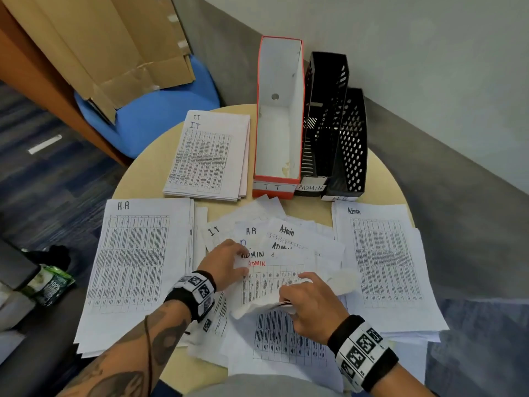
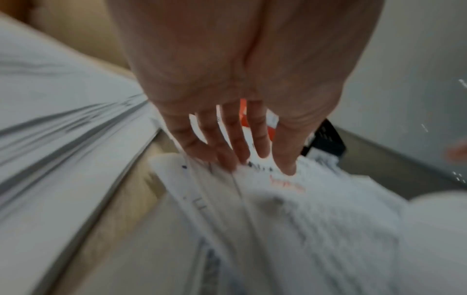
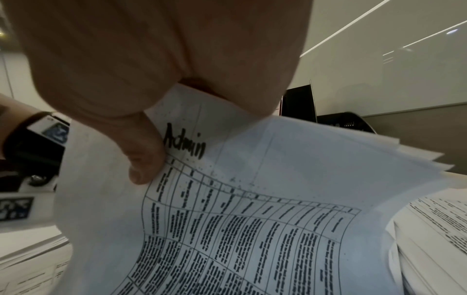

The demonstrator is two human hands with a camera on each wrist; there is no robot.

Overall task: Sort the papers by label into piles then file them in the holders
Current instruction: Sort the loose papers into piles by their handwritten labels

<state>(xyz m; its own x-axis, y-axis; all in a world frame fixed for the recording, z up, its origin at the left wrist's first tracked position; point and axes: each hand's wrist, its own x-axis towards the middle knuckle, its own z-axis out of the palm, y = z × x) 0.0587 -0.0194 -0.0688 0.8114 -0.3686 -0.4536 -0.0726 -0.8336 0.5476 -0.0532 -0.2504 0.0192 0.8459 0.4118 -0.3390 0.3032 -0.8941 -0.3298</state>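
Loose labelled papers (image 1: 286, 233) lie fanned in the middle of the round table (image 1: 137, 173). My left hand (image 1: 239, 260) rests with straight fingers (image 2: 285, 159) on the top corner of a sheet marked ADMIN in black and red (image 1: 272, 279). My right hand (image 1: 292, 295) pinches a few lifted, curled Admin sheets (image 3: 265, 209), thumb (image 3: 144, 157) on top beside the label. Sorted piles lie around: H.R (image 1: 134, 262) left, IT (image 1: 206, 156) behind, Admin (image 1: 383, 267) right. Three holders stand at the back: orange IT (image 1: 279, 124), black ADMIN (image 1: 323, 124), black mesh H.R (image 1: 352, 150).
A blue chair (image 1: 160, 116) with flattened cardboard (image 1: 108, 44) stands behind the table at the left. A grey wall (image 1: 429, 81) runs close behind the holders. A green packet (image 1: 53, 285) lies on a dark surface at the far left.
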